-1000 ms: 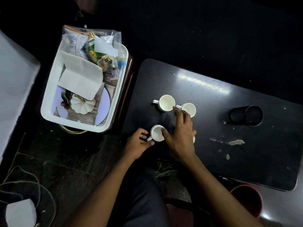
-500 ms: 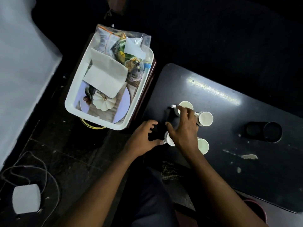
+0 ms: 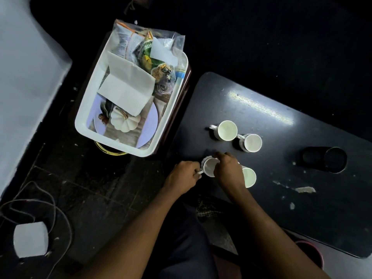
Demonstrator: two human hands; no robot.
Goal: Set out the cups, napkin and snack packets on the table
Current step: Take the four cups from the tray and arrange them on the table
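White cup [image 3: 209,168] on the table [image 3: 302,206]: left hand [image 3: 182,176] pinches its handle, fingers [image 3: 219,156] of the right hand [image 3: 229,171] grip its rim.

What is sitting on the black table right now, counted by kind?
White cups: 4
Black cylindrical container: 1
Total: 5

Left hand [image 3: 184,175] fingers curled, pinching; right hand [image 3: 228,169] arched, fingertips down; forearms converging.
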